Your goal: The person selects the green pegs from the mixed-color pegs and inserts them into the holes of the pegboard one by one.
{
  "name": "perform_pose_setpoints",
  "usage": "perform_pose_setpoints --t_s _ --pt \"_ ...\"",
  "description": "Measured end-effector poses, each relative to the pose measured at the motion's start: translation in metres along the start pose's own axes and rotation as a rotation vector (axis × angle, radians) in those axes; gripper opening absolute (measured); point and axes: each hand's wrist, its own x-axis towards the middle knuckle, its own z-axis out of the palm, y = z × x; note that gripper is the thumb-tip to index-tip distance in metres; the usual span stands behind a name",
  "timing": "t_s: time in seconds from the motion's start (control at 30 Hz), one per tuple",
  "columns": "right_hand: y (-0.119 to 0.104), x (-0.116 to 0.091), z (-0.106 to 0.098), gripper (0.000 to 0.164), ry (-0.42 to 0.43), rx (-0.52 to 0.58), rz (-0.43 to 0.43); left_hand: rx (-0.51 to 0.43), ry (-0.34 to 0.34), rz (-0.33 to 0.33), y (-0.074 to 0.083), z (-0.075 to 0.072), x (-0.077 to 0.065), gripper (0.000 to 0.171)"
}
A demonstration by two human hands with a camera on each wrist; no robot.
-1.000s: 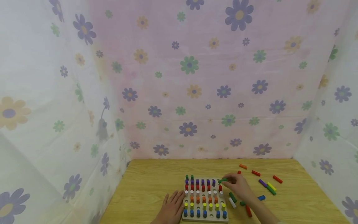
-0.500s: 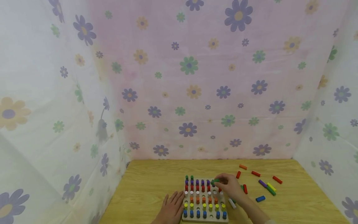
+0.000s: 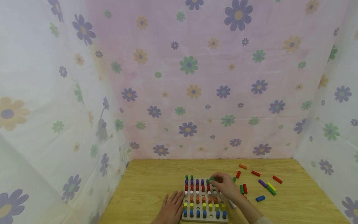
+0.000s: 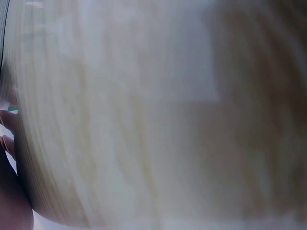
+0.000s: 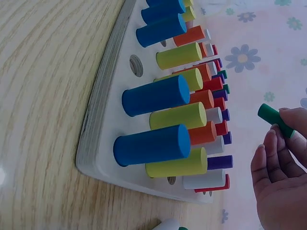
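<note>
Green cylindrical peg point(image 5: 269, 116) pinched between thumb and fingertips of right hand point(image 3: 227, 185), held sideways over back rows of pale wooden pegboard point(image 5: 106, 146); contact unclear from here. Left hand point(image 3: 172, 207) palm-down on yellowish wood-grain table point(image 3: 148, 179), fingers slightly spread, by pegboard's left edge. Right hand's moved left since a second ago.

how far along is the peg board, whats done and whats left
Looks done: six rows of pegs, blue to purple, stand mostly filled in the board, plus two green pegs in the far row. In hand: the right hand pinches another green peg, not yet seated. Left: open holes, such as the blue row's gap, and loose pegs on the table.
</note>
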Motion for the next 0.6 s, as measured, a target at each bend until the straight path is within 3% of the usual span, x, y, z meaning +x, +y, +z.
perform_pose_setpoints --t_s 0.6 --pt "-0.008 0.023 0.023 0.013 0.075 -0.058 -0.083 -0.006 -0.046 -0.042 0.0 -0.002 0.003 0.06"
